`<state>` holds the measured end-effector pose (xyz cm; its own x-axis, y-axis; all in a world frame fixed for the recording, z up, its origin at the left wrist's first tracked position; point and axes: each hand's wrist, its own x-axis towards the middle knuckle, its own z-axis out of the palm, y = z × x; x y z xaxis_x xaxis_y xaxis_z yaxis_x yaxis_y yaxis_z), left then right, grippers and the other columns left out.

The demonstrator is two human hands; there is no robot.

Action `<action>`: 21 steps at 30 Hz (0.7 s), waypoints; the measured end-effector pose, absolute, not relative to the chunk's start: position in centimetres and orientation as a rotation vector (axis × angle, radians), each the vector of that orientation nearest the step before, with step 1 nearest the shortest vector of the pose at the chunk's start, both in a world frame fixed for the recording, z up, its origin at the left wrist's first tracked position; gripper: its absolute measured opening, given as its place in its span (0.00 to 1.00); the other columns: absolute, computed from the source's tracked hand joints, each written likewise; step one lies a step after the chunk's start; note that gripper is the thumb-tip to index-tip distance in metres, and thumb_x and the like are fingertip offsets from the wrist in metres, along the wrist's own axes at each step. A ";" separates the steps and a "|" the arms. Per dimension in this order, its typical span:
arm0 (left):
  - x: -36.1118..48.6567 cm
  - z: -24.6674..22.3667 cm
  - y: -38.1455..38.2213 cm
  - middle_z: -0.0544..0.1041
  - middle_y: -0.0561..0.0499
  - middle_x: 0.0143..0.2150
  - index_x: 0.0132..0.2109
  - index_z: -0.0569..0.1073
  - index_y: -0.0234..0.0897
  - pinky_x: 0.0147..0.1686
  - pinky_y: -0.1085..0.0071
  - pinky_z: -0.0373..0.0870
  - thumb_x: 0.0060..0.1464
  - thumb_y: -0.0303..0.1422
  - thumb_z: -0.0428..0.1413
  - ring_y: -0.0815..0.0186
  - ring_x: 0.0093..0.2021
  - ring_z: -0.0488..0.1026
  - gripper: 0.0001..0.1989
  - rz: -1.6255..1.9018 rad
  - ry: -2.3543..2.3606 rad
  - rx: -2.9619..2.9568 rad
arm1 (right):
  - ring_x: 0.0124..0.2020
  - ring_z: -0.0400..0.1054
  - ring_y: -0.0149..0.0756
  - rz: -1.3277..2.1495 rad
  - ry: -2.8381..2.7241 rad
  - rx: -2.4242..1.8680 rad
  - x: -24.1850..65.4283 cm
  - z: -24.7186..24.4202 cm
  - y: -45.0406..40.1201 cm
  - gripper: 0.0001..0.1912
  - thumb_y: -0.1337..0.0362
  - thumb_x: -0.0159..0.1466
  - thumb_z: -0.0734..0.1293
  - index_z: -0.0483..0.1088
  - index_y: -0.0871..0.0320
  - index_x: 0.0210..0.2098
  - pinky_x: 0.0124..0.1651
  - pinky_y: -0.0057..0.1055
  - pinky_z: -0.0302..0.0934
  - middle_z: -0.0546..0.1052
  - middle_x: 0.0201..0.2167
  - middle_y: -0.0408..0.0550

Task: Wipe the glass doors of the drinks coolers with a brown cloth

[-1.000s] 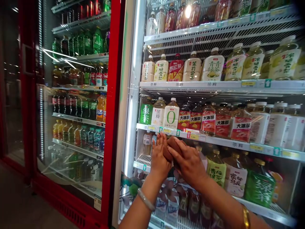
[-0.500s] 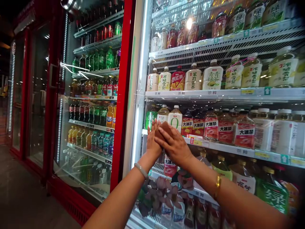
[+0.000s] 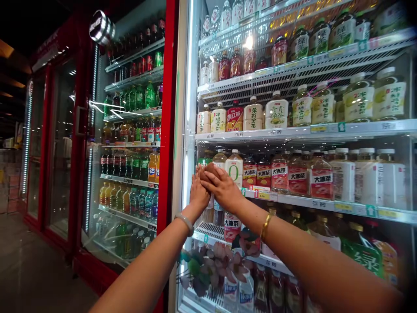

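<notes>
Both my hands are raised against the glass door [image 3: 208,254] of a lit drinks cooler. My left hand [image 3: 198,194], below a pale bangle, points its fingers upward. My right hand [image 3: 225,188], below a gold bracelet, lies beside it with its fingers stretched out and partly over the left. A brownish shape shows by the fingertips; I cannot tell whether it is a reflection or something under the hands. Behind the glass near the fingers stand a white bottle with a green ring [image 3: 234,169] and a red-labelled tea bottle [image 3: 232,227].
Shelves of bottled tea [image 3: 321,174] fill the cooler to the right. On the left stands a red-framed cooler [image 3: 169,108] with soda bottles [image 3: 150,93] and a door handle [image 3: 80,121]. Dark floor [image 3: 48,269] runs along the left. A flowery reflection [image 3: 218,265] shows low on the glass.
The view has shifted a little, with more of the upper shelves showing. My two hands stay together at the glass, a little further left in view, the right fingers lying closer to the left.
</notes>
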<state>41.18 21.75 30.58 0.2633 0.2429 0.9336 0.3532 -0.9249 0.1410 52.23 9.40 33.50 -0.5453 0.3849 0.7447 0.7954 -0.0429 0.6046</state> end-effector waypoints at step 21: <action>43.9 34.1 17.1 0.46 0.45 0.79 0.76 0.50 0.36 0.77 0.50 0.41 0.68 0.32 0.42 0.58 0.79 0.41 0.32 -1.583 -0.373 -2.352 | 0.71 0.53 0.49 -1.847 -1.927 -1.198 59.0 37.4 -1.6 0.22 0.65 0.66 0.67 0.71 0.49 0.60 0.71 0.52 0.53 0.70 0.64 0.49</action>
<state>43.90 17.08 34.10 0.3660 0.0560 0.9289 0.3645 -0.9271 -0.0877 58.98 -1.63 37.35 -0.6455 0.3980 0.6518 0.6680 -0.1194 0.7345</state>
